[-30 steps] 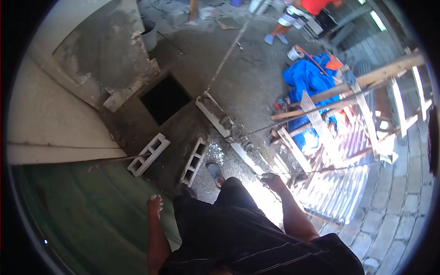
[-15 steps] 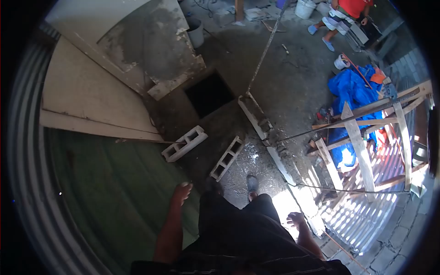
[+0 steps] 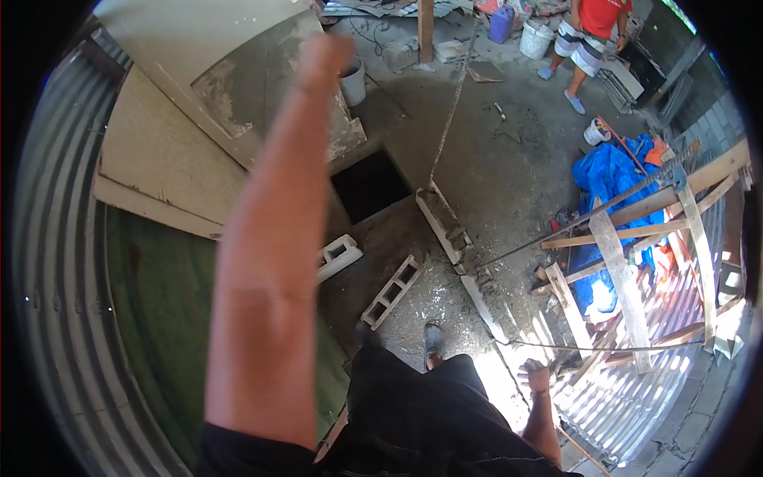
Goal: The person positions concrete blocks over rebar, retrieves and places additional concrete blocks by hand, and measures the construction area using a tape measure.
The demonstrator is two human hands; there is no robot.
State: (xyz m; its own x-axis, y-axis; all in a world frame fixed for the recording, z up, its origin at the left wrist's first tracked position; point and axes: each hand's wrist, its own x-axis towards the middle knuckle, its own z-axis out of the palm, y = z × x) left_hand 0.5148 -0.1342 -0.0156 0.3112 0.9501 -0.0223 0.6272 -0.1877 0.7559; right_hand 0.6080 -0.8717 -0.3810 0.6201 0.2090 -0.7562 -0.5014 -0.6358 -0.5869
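My left hand (image 3: 326,54) is raised far forward at the end of an outstretched arm, in front of the stained board (image 3: 266,83). It is blurred and its fingers are turned away, so I cannot make out their shape or any contact. Low on the right, my right hand (image 3: 536,375) hangs beside my leg with fingers loosely apart and nothing in them. Two hollow concrete blocks lie on the wet floor ahead of my feet: one block (image 3: 391,292) in full view, the other block (image 3: 340,256) partly behind my left forearm.
A dark square hole (image 3: 371,187) opens in the floor ahead. Mortared blocks (image 3: 442,226) form a low line, with a rebar (image 3: 556,230) across it. At right are timber pieces (image 3: 621,278) and a blue tarp (image 3: 596,175). A person in red (image 3: 600,20) stands at the back.
My left hand has swung up and forward from beside my leg, its arm now covering part of the boards and one block. My right hand has shifted slightly right. The view has tilted up a little.
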